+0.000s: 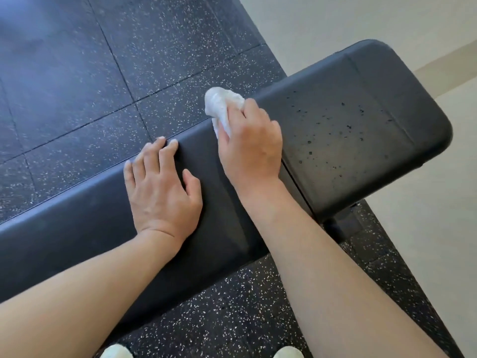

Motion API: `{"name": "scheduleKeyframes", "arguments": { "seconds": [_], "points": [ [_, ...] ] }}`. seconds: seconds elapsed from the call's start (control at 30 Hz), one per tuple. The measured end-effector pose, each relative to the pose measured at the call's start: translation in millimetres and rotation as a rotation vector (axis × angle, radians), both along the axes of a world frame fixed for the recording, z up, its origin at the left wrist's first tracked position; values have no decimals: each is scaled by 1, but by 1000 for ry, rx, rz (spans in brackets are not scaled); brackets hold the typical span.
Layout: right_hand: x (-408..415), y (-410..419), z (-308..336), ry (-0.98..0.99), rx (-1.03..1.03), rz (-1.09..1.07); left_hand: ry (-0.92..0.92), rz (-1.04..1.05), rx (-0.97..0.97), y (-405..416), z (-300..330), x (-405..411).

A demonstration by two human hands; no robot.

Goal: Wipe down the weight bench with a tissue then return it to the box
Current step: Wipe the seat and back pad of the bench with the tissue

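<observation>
To the right of your right hand (249, 143), whose fingers (251, 109) hold the crumpled tissue (220, 104), water droplets (343, 125) lie along the weight bench (361, 81), while your left hand (161, 187) rests flat with fingers spread.

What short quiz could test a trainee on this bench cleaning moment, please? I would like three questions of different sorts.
1. True or false: the left hand lies flat on the weight bench.
2. Which hand grips the white tissue? A) left B) right
3. Fill in: the droplets lie on the pad section to the ___ of the tissue.

Key: 1 true; 2 B; 3 right.
</observation>
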State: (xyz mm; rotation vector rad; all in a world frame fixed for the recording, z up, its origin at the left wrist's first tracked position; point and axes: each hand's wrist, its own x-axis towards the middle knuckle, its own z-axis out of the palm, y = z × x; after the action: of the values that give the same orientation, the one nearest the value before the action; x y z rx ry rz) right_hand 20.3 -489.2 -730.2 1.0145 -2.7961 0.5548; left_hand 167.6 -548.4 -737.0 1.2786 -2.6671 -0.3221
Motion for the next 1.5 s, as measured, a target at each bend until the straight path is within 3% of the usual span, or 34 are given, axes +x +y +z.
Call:
{"name": "scheduleKeyframes", "arguments": {
  "seconds": [0.2, 0.5, 0.63, 0.8, 0.93, 1.13, 1.27, 1.5],
  "points": [
    [-9, -21, -4, -32, 20, 91, -22, 2, 12, 2, 3, -2],
    [48, 142, -8, -34, -124, 277, -42, -6, -8, 0, -1, -2],
    [35, 109, -4, 7, -106, 212, -46, -8, -10, 0, 0, -3],
    [-22, -7, 3, -26, -47, 21, -56, -8, -17, -1, 0, -3],
    [-39, -56, -1, -68, 115, 45, -59, -11, -12, -2, -1, -2],
    [-7, 14, 3, -55, -153, 152, -37, -3, -1, -1, 0, -1],
    [35, 81, -4, -2, -157, 189, -38, -18, -2, -4, -5, 0],
    [48, 77, -8, 63, -226, -21, -30, -23, 25, -3, -7, 2]
  ]
}}
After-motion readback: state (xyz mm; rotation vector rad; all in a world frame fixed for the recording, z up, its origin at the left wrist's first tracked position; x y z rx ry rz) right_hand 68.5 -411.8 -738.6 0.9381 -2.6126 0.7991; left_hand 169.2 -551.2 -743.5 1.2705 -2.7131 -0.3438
